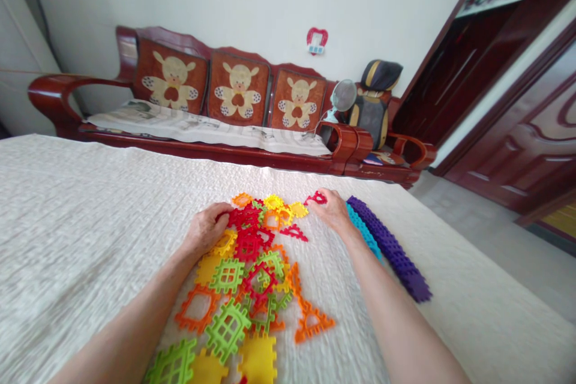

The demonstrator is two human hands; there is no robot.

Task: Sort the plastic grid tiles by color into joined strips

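My left hand (pixel 207 227) is at the left side of a loose heap of plastic interlocking building pieces, fingers closed on the edge of a red interlocking piece (pixel 240 216). How much of that piece lies under the fingers is hidden. Between thumb and fingers of my right hand (pixel 332 210) is a small red notched piece (pixel 319 197) with an opening in it, at the heap's far right. Close below lies a red triangular piece (pixel 294 232). Yellow, orange and green pieces spread toward me, among them a green window piece (pixel 228 330) and an orange triangle (pixel 314 323).
Right of my right forearm, a row of purple pieces (pixel 391 249) lies along a row of turquoise pieces (pixel 363 231). All rest on a pale textured cloth (pixel 112 210). Beyond its far edge stand a wooden sofa (pixel 216 153) with bear cushions and a small fan (pixel 344 96).
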